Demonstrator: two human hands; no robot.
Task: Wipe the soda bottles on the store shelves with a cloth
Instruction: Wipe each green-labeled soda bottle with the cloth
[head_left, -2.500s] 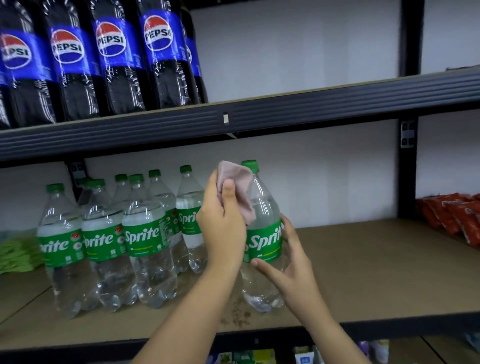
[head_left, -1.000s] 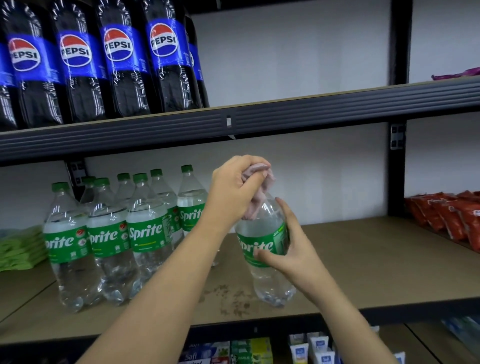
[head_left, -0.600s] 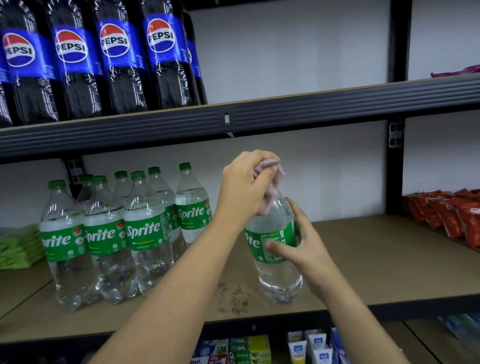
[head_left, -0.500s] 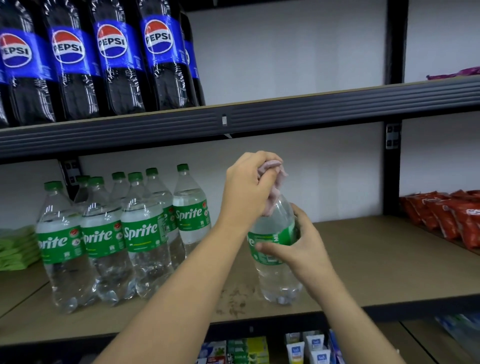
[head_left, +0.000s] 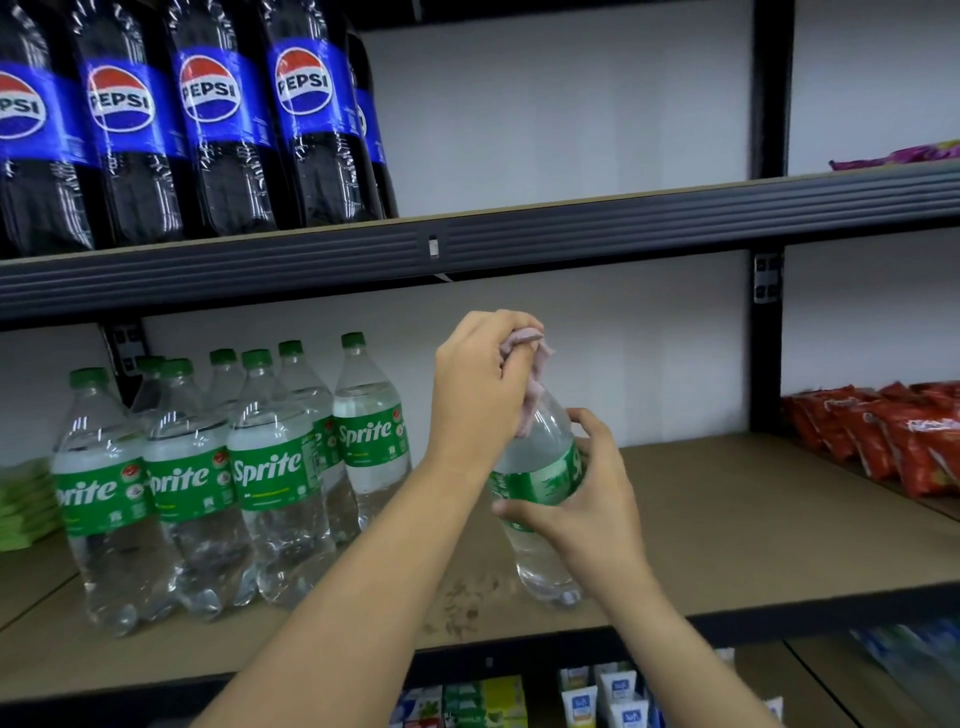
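A clear Sprite bottle (head_left: 546, 558) with a green label leans on the wooden shelf board (head_left: 753, 519), its top tipped left and toward me. My left hand (head_left: 478, 389) grips a crumpled pink cloth (head_left: 533, 408) bunched over the bottle's cap and neck; the cap is hidden. My right hand (head_left: 592, 499) holds the bottle around the label, fingers curled behind it. Several more Sprite bottles (head_left: 265, 467) stand in a group on the same shelf to the left. Pepsi bottles (head_left: 208, 130) line the shelf above.
Red snack packs (head_left: 883, 441) lie at the right end of the Sprite shelf, green packs (head_left: 21, 499) at the far left. The dark upper shelf edge (head_left: 571, 234) runs just above my hands. Small boxes (head_left: 597, 701) fill the shelf below.
The cloth went from the bottle's shoulder up over its cap. The bottle has since turned in my right hand, so its label now faces away, and it leans more.
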